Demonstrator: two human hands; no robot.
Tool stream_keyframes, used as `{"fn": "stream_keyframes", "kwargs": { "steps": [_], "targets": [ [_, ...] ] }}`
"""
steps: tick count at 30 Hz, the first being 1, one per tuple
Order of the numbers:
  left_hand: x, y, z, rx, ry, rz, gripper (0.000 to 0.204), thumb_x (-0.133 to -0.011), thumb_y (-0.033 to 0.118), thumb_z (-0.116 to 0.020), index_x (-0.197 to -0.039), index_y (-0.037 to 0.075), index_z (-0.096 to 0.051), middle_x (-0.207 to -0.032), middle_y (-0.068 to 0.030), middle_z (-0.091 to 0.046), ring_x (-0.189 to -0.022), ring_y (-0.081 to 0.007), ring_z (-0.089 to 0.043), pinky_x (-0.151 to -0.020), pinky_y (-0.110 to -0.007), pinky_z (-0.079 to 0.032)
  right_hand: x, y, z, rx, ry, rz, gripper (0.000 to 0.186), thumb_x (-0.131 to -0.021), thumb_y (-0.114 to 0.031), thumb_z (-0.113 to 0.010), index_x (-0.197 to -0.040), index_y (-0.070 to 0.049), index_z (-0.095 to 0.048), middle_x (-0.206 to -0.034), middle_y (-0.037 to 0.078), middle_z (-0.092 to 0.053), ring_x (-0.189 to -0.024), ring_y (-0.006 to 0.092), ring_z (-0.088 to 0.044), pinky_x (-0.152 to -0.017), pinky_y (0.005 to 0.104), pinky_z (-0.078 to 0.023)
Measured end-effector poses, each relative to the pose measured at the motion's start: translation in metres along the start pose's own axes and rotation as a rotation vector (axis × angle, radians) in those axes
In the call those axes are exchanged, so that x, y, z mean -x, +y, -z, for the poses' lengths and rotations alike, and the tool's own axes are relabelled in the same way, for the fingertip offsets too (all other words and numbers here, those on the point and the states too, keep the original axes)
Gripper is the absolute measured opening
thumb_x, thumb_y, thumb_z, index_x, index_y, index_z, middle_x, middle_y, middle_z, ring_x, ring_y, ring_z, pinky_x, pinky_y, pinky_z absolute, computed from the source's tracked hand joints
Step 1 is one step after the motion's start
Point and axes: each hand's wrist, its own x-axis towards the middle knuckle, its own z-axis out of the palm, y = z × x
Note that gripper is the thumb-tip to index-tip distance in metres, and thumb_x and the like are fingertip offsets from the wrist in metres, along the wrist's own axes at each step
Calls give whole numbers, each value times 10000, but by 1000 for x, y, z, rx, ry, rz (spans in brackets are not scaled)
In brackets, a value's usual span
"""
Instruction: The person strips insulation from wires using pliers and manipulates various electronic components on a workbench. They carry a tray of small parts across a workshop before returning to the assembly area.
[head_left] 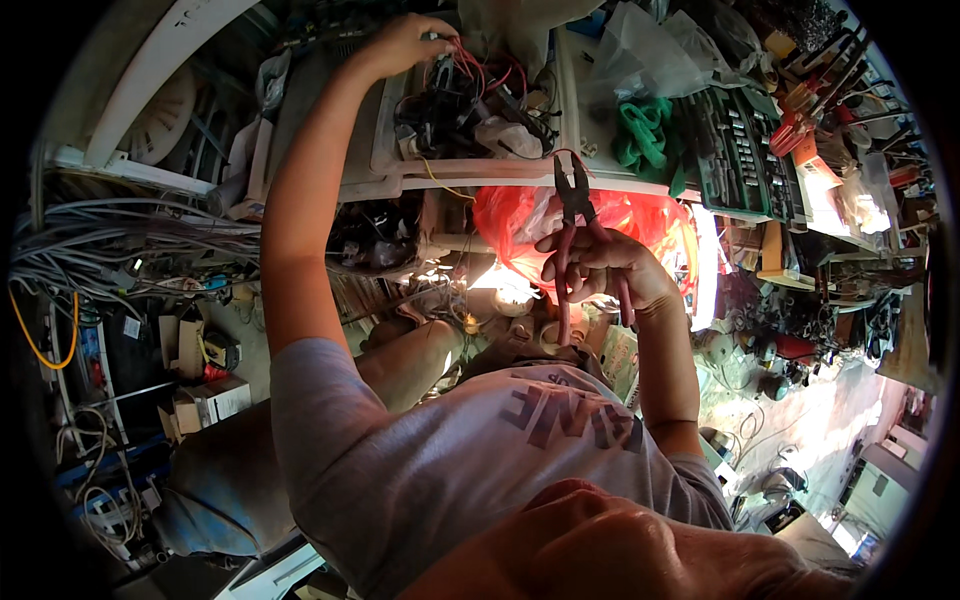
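My right hand (615,268) is closed around the dark red handles of a pair of pliers (575,195). The pliers point up and away from me, with their dark jaws over the front edge of the bench and a thin reddish wire close to the tips. At the far left my left arm is stretched out, and my left hand (405,45) pinches at a bunch of red wires (478,65). Below these wires, a shallow pale tray (385,150) holds a heap of black parts and cables (455,115). Exactly which strand my fingertips grip is partly hidden.
A green cloth (643,135) and a dark green socket set case (735,150) lie right of the tray. Clear plastic bags (645,55) sit behind. A red plastic bag (510,235) hangs below the bench edge. Grey cables (140,235) are bundled at the left.
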Motion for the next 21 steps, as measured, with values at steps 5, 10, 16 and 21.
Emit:
{"fn": "stream_keyframes", "kwargs": {
  "steps": [5,10,16,21],
  "targets": [
    [9,11,44,344,80,236,184,-918,188,-626,-1008,31,-659,-839,-17,-642,-723,-95,-559,-635,-259,-458,1,-3,-2,52,48,13,435,-826,-96,-552,-1220,82,-503,-1015,165,-634,-782,167,-649,-762,324,-581],
    [20,25,58,599,75,352,158,-917,211,-633,-878,60,-661,-685,22,-574,-567,-59,-482,-515,-231,-382,2,-2,-4,43,78,22,402,-845,-75,-544,-1209,90,-499,-997,185,-648,-737,141,-637,-730,289,-581],
    [29,11,63,541,74,307,208,-918,255,-634,-938,50,-659,-698,4,-593,-586,-72,-523,-531,-233,-415,-4,-5,-6,62,97,57,448,-845,-78,-535,-1255,86,-460,-1068,180,-628,-775,145,-635,-751,286,-569],
    [39,-1,57,289,49,191,366,-907,429,-622,-1073,107,-676,-761,64,-551,-711,-41,-500,-644,-215,-436,-3,-31,-13,209,106,119,491,-804,-84,-534,-1269,60,-471,-1113,163,-624,-891,177,-651,-816,284,-547]
  ]
}}
